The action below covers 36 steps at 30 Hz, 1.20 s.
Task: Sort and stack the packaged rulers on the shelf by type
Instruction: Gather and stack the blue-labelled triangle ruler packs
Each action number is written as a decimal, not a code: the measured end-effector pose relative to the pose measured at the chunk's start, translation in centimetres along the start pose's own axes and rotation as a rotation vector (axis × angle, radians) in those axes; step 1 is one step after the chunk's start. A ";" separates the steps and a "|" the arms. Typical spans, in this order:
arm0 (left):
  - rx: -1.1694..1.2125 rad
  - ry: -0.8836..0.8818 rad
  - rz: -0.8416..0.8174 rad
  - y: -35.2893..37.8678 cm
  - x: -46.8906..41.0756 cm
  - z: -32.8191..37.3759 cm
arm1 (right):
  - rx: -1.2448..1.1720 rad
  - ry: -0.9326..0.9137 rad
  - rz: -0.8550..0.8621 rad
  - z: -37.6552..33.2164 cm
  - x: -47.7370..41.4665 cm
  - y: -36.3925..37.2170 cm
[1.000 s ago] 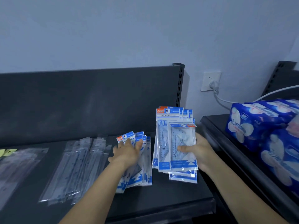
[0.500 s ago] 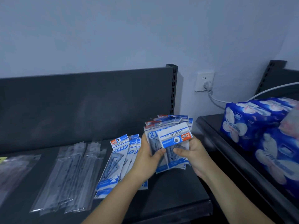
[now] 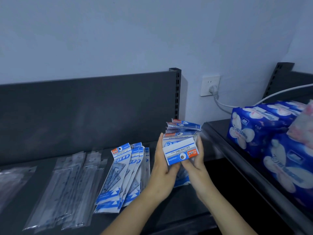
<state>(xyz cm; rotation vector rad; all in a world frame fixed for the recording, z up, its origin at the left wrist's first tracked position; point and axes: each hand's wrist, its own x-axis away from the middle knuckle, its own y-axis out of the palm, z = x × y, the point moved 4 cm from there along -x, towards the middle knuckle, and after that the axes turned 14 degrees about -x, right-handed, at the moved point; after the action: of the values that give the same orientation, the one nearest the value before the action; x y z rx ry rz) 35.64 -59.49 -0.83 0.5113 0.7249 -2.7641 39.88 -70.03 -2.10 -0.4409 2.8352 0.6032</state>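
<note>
Both hands hold a bundle of blue-and-white geometric ruler packs (image 3: 180, 146) above the dark shelf (image 3: 183, 200). My left hand (image 3: 163, 168) grips its left side. My right hand (image 3: 194, 165) grips the right side and the underside, and the top pack's header is turned upside down. A fanned pile of the same blue packs (image 3: 125, 173) lies on the shelf just left of my left hand. Further left lie several clear-sleeved straight rulers (image 3: 67, 189).
More clear packets (image 3: 11, 180) lie at the far left. The shelf's black back panel (image 3: 88, 112) rises behind. On the neighbouring shelf to the right stand blue tissue packs (image 3: 271, 138). A wall socket with a white cable (image 3: 211, 87) sits between the shelves.
My left hand left the fanned pile and joined my right hand on the bundle. The bundle tipped from upright toward flat, and one pack's header now faces me upside down.
</note>
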 end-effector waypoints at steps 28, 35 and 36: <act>-0.041 -0.657 -0.300 -0.1 -1.1 -3.5 | 0.257 0.635 0.224 1.5 -3.0 -1.0; 0.048 -0.711 -0.301 0.0 -0.5 -3.8 | 0.306 0.694 0.150 -0.1 -2.2 -1.9; 0.049 -0.706 -0.302 0.1 -0.5 -3.9 | 0.296 0.703 0.142 -0.2 -2.0 -2.1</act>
<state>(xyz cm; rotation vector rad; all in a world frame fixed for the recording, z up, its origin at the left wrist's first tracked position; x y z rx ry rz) 37.15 -57.49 -3.86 -0.6001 0.5832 -2.9196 42.40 -71.49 -2.17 -0.4682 3.5658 0.0249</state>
